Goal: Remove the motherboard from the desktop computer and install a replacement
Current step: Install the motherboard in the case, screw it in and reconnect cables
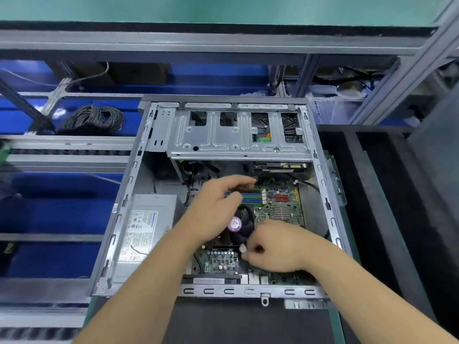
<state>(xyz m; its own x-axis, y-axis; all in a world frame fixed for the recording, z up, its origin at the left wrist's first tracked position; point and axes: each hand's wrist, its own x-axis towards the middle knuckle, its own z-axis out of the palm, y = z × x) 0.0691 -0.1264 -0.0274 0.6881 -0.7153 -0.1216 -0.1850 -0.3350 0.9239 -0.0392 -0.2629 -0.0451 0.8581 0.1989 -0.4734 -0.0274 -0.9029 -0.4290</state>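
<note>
Overhead, an open desktop case [119, 219] holds the motherboard [280, 207], seated beside the power supply [149, 227]. Left hand [213, 209] reaches flat-fingered over the memory slots [250, 197]. Right hand [275, 247] curls near the fan [238, 224]; whether it pinches anything is unclear. Tugging risks tearing a connector.

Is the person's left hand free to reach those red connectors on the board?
Probably yes. The left hand hovers over the memory slots, and the red connectors lie uncovered just to its right, with nothing above them. The right hand is busy nearer the fan.
</note>
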